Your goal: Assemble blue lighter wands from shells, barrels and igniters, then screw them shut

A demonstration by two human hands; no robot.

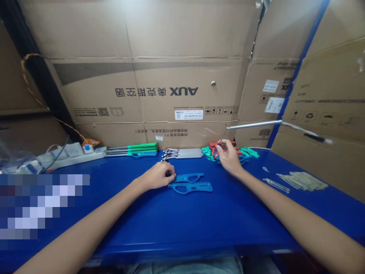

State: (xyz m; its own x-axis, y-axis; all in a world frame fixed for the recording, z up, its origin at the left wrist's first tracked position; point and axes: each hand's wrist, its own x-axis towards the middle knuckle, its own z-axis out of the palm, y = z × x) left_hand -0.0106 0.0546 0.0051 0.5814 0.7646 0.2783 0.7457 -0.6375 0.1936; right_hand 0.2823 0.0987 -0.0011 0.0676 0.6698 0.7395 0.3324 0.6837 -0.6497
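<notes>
My left hand (161, 175) is on the table, its thumb and fingers closed at the left end of a blue lighter handle half (185, 177). A second blue handle half (194, 187) lies flat just in front of it. My right hand (228, 156), raised near the back of the table, pinches a thin wire and a small dark piece. The wire runs up to a slim silver lighter tube (253, 125) in the air to the right. From the tube's far end, a wire trails to a blurred black tip (313, 138).
Along the back lie green-handled lighters (142, 146), silver tubes (186, 153), turquoise pieces (251, 152) and red handle parts (212, 145). Clear plastic pieces (305, 180) lie at right. A power strip (71, 160) is at left. Cardboard walls (156, 42) enclose the blue table (185, 224).
</notes>
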